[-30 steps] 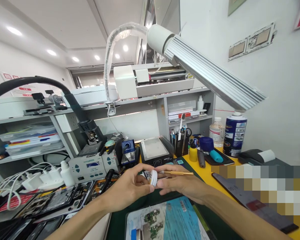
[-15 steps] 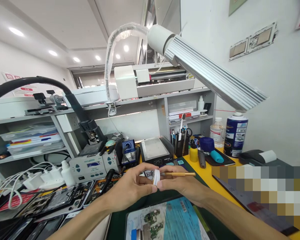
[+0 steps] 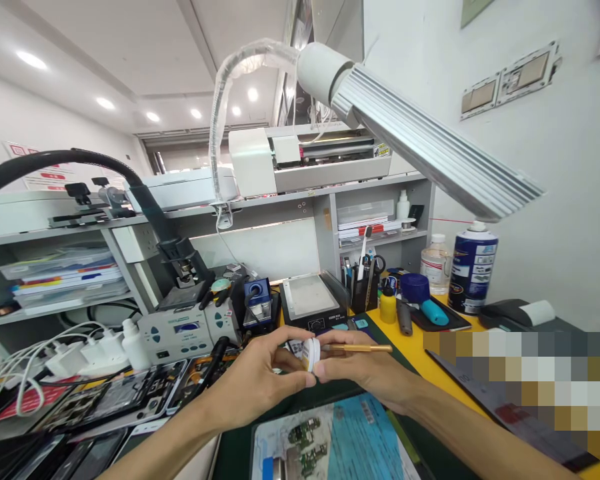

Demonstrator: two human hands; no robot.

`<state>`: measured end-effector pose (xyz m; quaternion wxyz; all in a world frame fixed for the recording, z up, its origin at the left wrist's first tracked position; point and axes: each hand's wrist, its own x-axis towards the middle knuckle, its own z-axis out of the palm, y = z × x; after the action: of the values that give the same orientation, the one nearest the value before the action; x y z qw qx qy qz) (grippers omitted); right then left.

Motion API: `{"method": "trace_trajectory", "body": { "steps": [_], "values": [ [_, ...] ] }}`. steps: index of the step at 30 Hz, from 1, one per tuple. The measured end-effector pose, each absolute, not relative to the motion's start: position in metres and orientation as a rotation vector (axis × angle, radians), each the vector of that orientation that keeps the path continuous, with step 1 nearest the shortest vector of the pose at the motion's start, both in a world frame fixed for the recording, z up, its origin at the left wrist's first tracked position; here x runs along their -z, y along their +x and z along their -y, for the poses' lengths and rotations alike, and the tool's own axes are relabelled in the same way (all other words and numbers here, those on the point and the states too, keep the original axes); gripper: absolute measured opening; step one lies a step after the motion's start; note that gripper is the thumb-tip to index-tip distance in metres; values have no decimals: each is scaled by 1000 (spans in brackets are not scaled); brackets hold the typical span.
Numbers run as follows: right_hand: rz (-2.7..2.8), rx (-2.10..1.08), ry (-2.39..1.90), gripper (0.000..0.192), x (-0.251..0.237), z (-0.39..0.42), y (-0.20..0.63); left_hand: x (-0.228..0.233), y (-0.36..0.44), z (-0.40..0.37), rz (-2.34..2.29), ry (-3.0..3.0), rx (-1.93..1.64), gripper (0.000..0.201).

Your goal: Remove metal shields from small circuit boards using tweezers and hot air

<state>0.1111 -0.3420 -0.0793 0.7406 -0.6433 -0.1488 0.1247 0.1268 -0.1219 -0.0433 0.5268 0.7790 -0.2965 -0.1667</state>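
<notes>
Over the bench, my left hand (image 3: pixel 267 377) is closed round a small round jar (image 3: pixel 307 352) with a white lid, tipped on its side with the lid facing right. The fingers and thumb of my right hand (image 3: pixel 363 377) press on that lid. A slim gold-coloured rod-like tool (image 3: pixel 363 348) is also held in my right hand, its handle pointing right; its other end is hidden by the fingers. Below both hands lies a work pad (image 3: pixel 365 433) with a blue wood-grain half, and small green circuit boards (image 3: pixel 307 443) rest on its paler half.
A soldering station (image 3: pixel 185 333), white chargers (image 3: pixel 95 353) and opened phones (image 3: pixel 120 393) crowd the left. Behind the hands stands a flat heating plate (image 3: pixel 310 297). A pen holder (image 3: pixel 364 290), yellow bottle (image 3: pixel 388 307) and spray can (image 3: pixel 473 270) stand at right. A lamp (image 3: pixel 435 140) hangs overhead.
The view has shifted very slightly. Both hands keep nearly the same place, and the jar appears turned a little between them, with more of its yellowish side showing.
</notes>
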Motion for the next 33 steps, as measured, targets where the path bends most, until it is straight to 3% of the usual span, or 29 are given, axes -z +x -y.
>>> {"method": "trace_trajectory", "body": {
  "steps": [33],
  "values": [
    [369, -259, -1464, 34, 80, 343, 111, 47, 129, 118, 772, 1936, 399, 60]
  ]
}}
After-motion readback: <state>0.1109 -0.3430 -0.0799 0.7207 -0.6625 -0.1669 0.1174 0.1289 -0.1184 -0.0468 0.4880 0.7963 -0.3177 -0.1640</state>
